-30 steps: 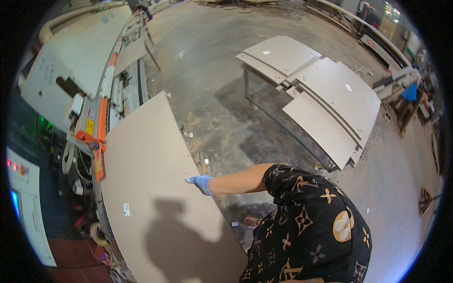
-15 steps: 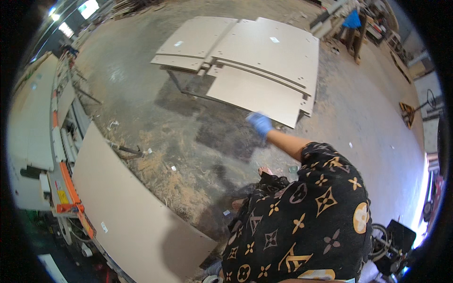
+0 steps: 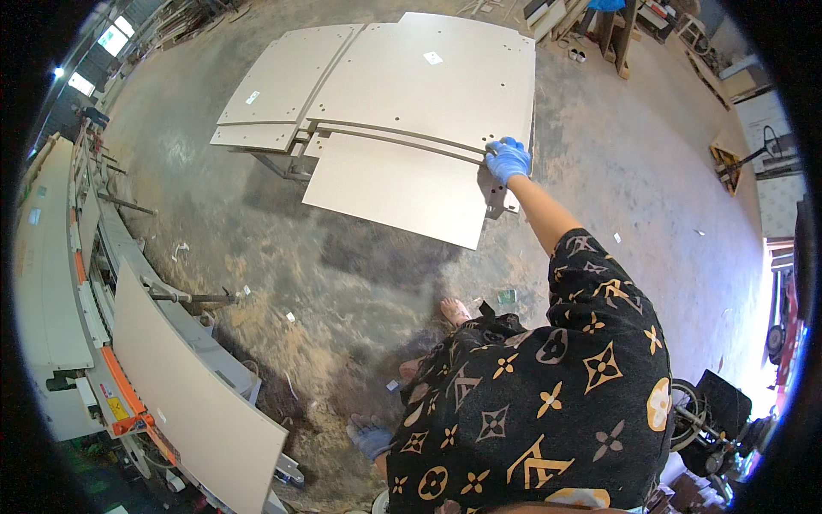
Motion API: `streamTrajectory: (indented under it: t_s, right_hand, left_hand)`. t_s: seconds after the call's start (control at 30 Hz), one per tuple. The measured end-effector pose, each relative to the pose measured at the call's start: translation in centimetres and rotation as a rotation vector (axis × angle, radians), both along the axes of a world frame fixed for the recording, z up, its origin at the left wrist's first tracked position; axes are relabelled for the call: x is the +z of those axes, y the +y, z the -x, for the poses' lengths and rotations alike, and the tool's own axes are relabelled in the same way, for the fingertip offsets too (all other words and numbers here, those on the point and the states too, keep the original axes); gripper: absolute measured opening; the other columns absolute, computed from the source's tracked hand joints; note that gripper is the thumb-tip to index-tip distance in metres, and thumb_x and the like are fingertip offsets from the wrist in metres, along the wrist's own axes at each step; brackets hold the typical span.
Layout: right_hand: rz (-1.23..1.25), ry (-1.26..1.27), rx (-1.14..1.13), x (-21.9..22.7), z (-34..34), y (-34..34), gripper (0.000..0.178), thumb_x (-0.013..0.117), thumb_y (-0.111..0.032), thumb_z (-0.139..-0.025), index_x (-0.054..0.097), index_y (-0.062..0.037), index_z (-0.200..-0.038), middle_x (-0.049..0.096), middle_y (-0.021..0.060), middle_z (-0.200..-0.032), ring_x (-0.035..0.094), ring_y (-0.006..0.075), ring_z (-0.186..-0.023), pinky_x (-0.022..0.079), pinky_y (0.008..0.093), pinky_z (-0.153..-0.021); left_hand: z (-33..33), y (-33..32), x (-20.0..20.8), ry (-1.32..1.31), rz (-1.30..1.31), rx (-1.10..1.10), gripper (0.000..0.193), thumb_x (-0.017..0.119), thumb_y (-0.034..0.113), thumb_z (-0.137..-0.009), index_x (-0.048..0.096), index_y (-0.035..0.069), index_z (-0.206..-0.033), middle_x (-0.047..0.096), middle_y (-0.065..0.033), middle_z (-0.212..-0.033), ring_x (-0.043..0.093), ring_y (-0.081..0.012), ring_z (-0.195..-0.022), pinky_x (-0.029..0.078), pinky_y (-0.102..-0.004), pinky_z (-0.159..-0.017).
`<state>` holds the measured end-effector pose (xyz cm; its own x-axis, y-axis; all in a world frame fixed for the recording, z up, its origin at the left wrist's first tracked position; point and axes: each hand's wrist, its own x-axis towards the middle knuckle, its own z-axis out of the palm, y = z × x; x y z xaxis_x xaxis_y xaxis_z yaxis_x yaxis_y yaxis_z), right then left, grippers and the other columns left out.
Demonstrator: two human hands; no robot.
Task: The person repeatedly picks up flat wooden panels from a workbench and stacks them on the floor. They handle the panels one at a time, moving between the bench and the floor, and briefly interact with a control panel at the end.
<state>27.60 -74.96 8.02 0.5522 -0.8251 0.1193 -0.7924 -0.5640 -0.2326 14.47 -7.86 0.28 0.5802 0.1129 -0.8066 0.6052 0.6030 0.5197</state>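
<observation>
My right hand [image 3: 509,160], in a blue glove, reaches forward to the near right corner of a large pale board [image 3: 419,81]. Its fingers bend over the board's edge near several drilled holes; the thumb's hold is hard to see. A smaller pale panel [image 3: 398,184] lies just nearer, sticking out toward me. Another pale board [image 3: 282,77] lies at the left of the stack. Low by my side hangs my left hand [image 3: 370,437], also gloved in blue, with fingers apart and nothing in it.
On the left stands a long machine with an orange rail [image 3: 124,381]; a pale panel [image 3: 193,385] rests along it. Metal bars [image 3: 197,298] jut from its side over the dusty floor. A pallet jack [image 3: 738,163] and a motorbike [image 3: 706,420] stand at the right.
My right hand has moved from short of the stack onto the board's corner. The view has shifted, and my left hand now shows more fully at the bottom.
</observation>
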Motion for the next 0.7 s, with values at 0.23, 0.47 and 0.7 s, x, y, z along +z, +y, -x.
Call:
streamTrajectory:
  t_s: [0.23,0.47,0.7]
  right_hand:
    - [0.002,0.193,0.181,0.0,-3.9,-1.4,0.026,0.059,-0.026,-0.073,0.064,-0.0164,-0.097,0.058,0.0111,-0.103,0.055,0.0279,-0.101,0.042,0.0423,-0.083]
    - [-0.195,0.152,0.343,-0.3,-3.0,-0.4,0.020,0.056,-0.020,-0.071,0.066,-0.0173,-0.088,0.065,0.0131,-0.090,0.063,0.0313,-0.087,0.049,0.0398,-0.075]
    - [-0.232,0.190,0.596,-3.9,9.4,8.8,0.018,0.055,-0.024,-0.074,0.064,-0.0139,-0.086,0.061,0.0125,-0.093,0.057,0.0308,-0.090,0.046,0.0457,-0.075]
  left_hand:
    - [-2.2,-4.3,-0.9,-0.045,-0.033,-0.004,0.047,0.034,0.035,-0.095,0.037,0.006,-0.132,0.039,-0.0109,-0.136,0.045,-0.0235,-0.113,0.040,-0.0369,-0.094]
    - [-9.3,-11.3,-2.0,-0.141,0.003,-0.112,0.046,0.033,0.033,-0.096,0.038,0.005,-0.132,0.039,-0.0108,-0.136,0.046,-0.0226,-0.111,0.041,-0.0356,-0.093]
    - [-15.8,-23.4,-5.1,-0.214,0.221,-0.440,0.048,0.052,0.032,-0.089,0.040,0.011,-0.130,0.051,-0.0060,-0.124,0.049,-0.0247,-0.110,0.045,-0.0396,-0.085]
